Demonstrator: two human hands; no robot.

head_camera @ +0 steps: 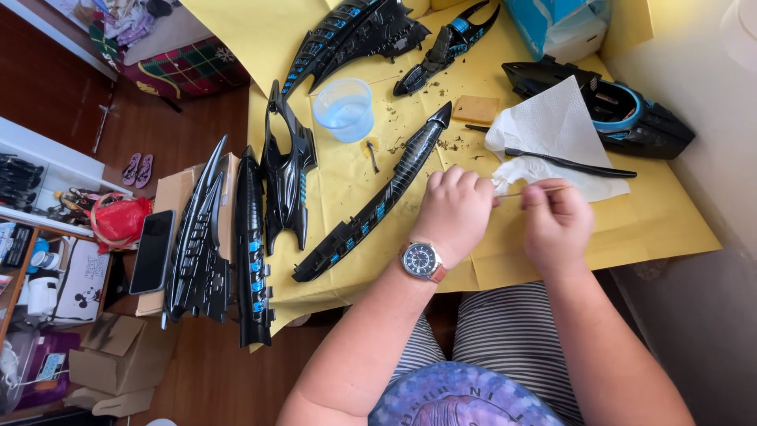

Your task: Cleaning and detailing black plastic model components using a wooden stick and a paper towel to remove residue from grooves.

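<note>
Above the yellow tabletop (646, 229), a thin wooden stick (536, 191) is pinched between both hands: the left hand (453, 211) is closed on one end, the right hand (556, 221) on the other. It is pale, slender and level, just beside a crumpled white tissue (552, 134).

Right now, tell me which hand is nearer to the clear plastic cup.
Left. The left hand, with the wristwatch, sits below and right of the cup. The right hand is farther right, beyond the left, by the white tissue.
</note>
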